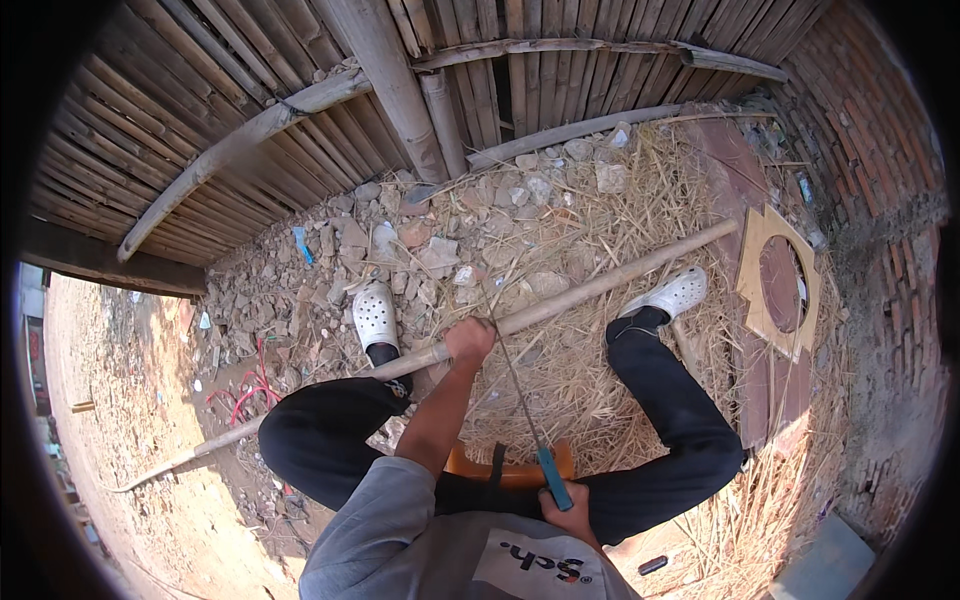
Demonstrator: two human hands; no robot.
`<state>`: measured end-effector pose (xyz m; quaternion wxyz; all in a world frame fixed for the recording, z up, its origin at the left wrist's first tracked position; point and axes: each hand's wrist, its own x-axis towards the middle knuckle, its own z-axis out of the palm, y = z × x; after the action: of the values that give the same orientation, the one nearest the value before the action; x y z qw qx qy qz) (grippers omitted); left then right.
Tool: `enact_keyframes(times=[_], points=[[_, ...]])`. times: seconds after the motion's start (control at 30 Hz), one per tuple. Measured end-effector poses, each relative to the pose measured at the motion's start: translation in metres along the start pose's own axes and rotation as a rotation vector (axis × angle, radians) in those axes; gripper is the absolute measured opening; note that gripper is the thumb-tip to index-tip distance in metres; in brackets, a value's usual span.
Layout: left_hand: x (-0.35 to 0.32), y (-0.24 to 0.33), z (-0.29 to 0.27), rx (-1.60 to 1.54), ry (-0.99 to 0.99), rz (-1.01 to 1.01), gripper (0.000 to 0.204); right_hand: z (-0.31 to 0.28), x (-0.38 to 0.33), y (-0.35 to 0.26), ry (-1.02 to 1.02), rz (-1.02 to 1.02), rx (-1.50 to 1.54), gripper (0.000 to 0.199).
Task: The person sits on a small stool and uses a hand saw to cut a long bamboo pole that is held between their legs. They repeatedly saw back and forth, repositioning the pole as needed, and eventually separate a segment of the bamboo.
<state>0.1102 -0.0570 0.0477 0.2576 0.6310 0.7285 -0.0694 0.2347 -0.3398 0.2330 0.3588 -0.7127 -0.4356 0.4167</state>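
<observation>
In the head view, the left hand (470, 340) grasps a wooden pole (600, 285) slanting from lower left to upper right; at lower centre, the right hand (567, 510) clasps a teal-handled bladed tool (547, 463), its blade meeting the pole mid-frame.

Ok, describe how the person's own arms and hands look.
The left hand is ungloved, its forearm bare below a short grey sleeve. The right hand is ungloved too; its sleeve cannot be made out.
</observation>
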Motion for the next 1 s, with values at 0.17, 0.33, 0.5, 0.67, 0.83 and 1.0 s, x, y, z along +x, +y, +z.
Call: enact_keyframes(times=[0.17, 0.33, 0.5, 0.67, 0.83, 1.0], points=[[-0.005, 0.006, 0.002, -0.051, 0.017, -0.017, 0.041, 0.017, 0.058, 0.012, -0.03, 0.008, 0.012, 0.021], [-0.028, 0.001, 0.017, -0.052, 0.055, -0.083, 0.043, -0.018, -0.032, -0.004, -0.032, 0.085, 0.019, 0.021], [-0.04, -0.01, 0.011, -0.058, 0.07, -0.07, 0.044, -0.02, -0.05, 0.018, -0.03, 0.081, 0.034, 0.021], [-0.045, -0.013, -0.005, -0.081, -0.022, -0.032, 0.042, 0.03, 0.007, 0.031, -0.034, -0.005, -0.108, 0.02], [-0.044, -0.039, -0.008, -0.092, 0.011, -0.052, 0.042, -0.007, -0.07, -0.017, -0.067, -0.003, -0.064, 0.019], [-0.046, -0.036, -0.039, -0.071, 0.018, -0.006, 0.043, 0.051, 0.009, 0.014, -0.031, 0.111, 0.12, 0.018]])
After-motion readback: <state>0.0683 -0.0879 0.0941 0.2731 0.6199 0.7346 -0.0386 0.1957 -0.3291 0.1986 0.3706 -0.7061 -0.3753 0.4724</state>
